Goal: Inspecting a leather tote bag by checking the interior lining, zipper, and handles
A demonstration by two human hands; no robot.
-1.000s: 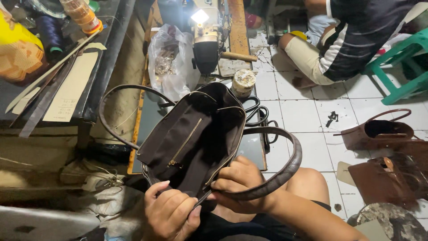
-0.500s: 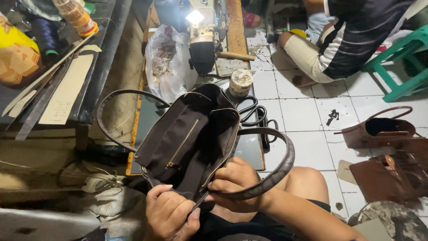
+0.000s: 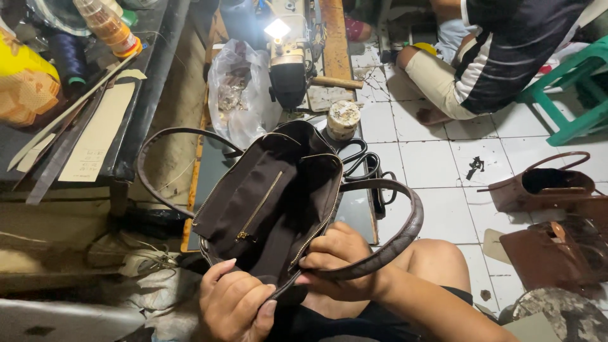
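Lying at the far left on a dark workbench (image 3: 136,136) are a yellow bag (image 3: 22,82), a spool of dark thread (image 3: 68,58), a capped bottle (image 3: 106,26) and pale card strips (image 3: 95,136). Nearer and lower, the left hand (image 3: 237,307) is seen with its fingers curled shut around the near rim of a dark brown handbag (image 3: 266,202), thumb pressed against the edge. The handbag is held open in the middle of the scene, above the person's lap, its brown lining and a gold zip (image 3: 258,209) shown, one strap looping to the left and the other arching right. The right hand (image 3: 339,259) is closed on the right rim, fingers gripping the edge by the zip. Beyond the handbag a clear plastic bag (image 3: 240,95), a lit sewing machine (image 3: 288,57) and a small round tin (image 3: 343,119) are found. To the far right, a seated person in a striped shirt (image 3: 506,57) and a green stool (image 3: 570,95) are seen on white tiles, and nearer right two tan-brown bags (image 3: 551,215) are set on the floor.
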